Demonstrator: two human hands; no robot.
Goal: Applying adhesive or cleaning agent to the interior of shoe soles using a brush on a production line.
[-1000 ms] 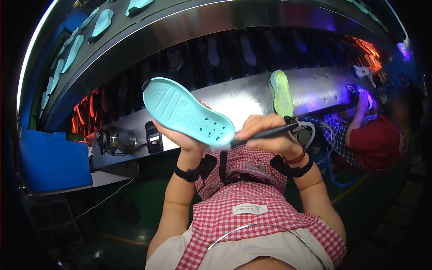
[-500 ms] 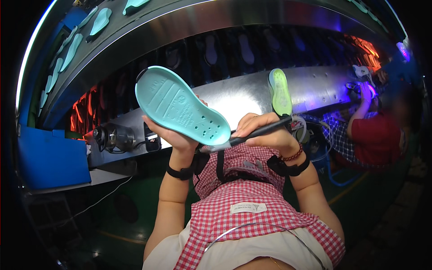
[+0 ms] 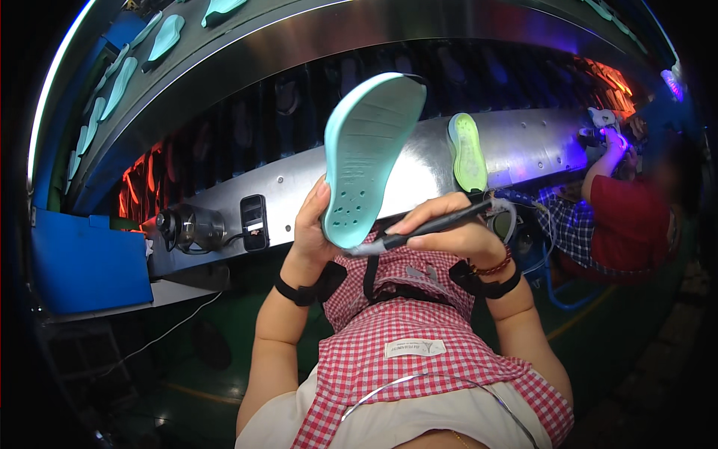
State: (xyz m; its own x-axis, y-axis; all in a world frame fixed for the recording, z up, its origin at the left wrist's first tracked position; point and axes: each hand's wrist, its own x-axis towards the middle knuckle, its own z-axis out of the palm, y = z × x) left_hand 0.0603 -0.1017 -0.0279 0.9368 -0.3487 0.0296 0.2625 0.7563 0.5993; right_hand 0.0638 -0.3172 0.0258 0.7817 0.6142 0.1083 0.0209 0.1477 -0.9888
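My left hand [image 3: 313, 238] grips the lower end of a turquoise shoe sole [image 3: 368, 153], held upright with its holed underside facing me. My right hand [image 3: 449, 233] holds a dark brush [image 3: 436, 224] like a pen, its tip touching the sole's bottom edge. Both wrists wear black bands, and a red checked apron [image 3: 404, 337] covers my lap below the hands.
A metal conveyor housing [image 3: 523, 146] runs across behind the hands, with a yellow-green sole [image 3: 467, 152] on its ledge. More turquoise soles [image 3: 120, 86] ride the upper belt at left. A blue box [image 3: 86, 262] sits at left. Another person in red [image 3: 636, 224] works at right.
The turquoise sole has swung from lying slanted to the left into an upright position, toe pointing up. My right hand with the brush stayed at the sole's lower edge.
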